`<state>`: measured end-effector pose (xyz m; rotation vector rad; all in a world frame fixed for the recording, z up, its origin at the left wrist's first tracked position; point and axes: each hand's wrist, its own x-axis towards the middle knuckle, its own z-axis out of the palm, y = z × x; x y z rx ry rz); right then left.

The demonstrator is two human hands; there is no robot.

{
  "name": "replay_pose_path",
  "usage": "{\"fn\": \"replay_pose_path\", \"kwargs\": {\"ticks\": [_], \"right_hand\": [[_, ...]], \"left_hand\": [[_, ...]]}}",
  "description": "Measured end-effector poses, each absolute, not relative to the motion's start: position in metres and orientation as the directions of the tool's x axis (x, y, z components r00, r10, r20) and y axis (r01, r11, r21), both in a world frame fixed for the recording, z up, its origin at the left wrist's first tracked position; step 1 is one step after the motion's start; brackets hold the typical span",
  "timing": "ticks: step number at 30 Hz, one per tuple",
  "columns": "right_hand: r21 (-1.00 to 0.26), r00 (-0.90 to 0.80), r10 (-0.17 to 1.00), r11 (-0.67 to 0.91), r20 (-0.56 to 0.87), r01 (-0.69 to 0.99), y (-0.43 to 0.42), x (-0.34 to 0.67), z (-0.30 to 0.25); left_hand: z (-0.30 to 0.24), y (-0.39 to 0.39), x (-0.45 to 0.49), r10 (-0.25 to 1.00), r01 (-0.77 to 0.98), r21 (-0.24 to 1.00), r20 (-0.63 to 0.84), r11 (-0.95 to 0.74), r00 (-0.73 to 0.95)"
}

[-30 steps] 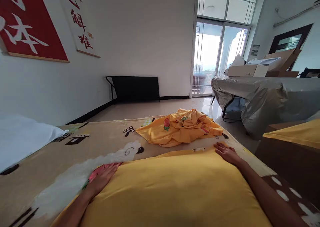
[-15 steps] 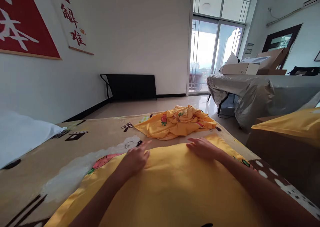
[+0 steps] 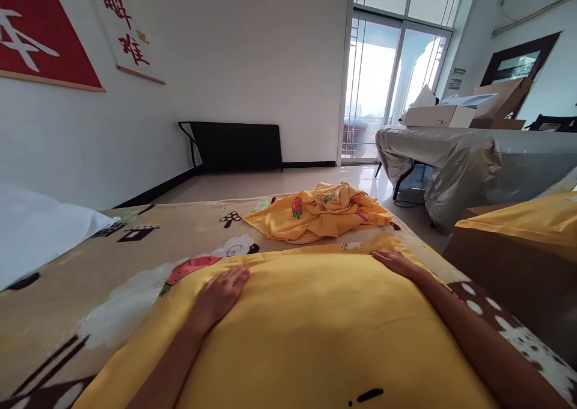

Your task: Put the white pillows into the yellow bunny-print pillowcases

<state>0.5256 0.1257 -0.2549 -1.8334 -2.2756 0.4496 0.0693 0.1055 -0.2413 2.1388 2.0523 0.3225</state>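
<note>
A plump yellow pillow with strawberry prints lies in front of me on a beige patterned blanket. My left hand rests flat on the pillow's far left part, fingers stretched out. My right hand lies flat on its far right corner, fingers together and extended. Neither hand holds anything. Beyond the pillow, a crumpled yellow strawberry-print cloth sits on the blanket.
A white pillow lies at the left edge. A brown box with a yellow cover stands at the right. Farther back are a table under grey sheeting with cardboard boxes, and a black folded table against the wall.
Both hands slid inward over the pillow half a second ago, then spread apart again toward its far corners. The view shifted slightly.
</note>
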Motion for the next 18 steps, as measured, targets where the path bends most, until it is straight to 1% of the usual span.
{"fn": "replay_pose_path", "kwargs": {"ticks": [2,4,6,7,9,11,12,14,15,16,18], "right_hand": [[-0.264,-0.087,0.996,0.076,-0.032,0.961,0.130,0.551,-0.270],[-0.231,-0.005,1.000,0.003,-0.007,0.973,0.129,0.563,-0.273],[-0.221,0.053,0.999,-0.049,0.013,0.974,0.122,0.561,-0.262],[-0.224,0.068,0.997,-0.058,0.038,0.973,0.116,0.553,-0.252],[-0.253,0.027,0.993,0.002,0.112,0.968,0.095,0.526,-0.229],[-0.282,-0.137,0.973,0.187,0.187,0.941,0.066,0.487,-0.207],[-0.268,-0.247,0.945,0.300,0.212,0.916,0.050,0.465,-0.200],[-0.240,-0.423,0.864,0.487,0.272,0.840,0.022,0.425,-0.195],[-0.240,-0.485,0.825,0.553,0.290,0.798,0.011,0.410,-0.196],[-0.242,-0.522,0.797,0.595,0.304,0.767,0.003,0.399,-0.200],[-0.246,-0.567,0.762,0.641,0.313,0.726,-0.006,0.391,-0.210]], "left_hand": [[-0.248,0.107,0.044,0.995,0.968,0.243,0.051,0.068,-0.083],[-0.247,0.103,0.031,0.982,0.958,0.235,0.052,0.164,-0.181],[-0.238,0.093,0.033,0.972,0.956,0.214,0.085,0.199,-0.221],[-0.231,0.086,0.041,0.971,0.961,0.203,0.114,0.185,-0.211],[-0.215,0.067,0.071,0.979,0.974,0.214,0.166,0.080,-0.117],[-0.204,0.045,0.114,0.977,0.956,0.265,0.200,-0.124,0.071],[-0.201,0.035,0.137,0.954,0.931,0.269,0.235,-0.248,0.186],[-0.201,0.017,0.178,0.851,0.846,0.202,0.312,-0.494,0.423],[-0.205,0.011,0.192,0.796,0.800,0.162,0.331,-0.577,0.507],[-0.209,0.006,0.200,0.753,0.765,0.127,0.335,-0.631,0.566],[-0.220,0.002,0.200,0.728,0.745,0.092,0.318,-0.661,0.607]]}}
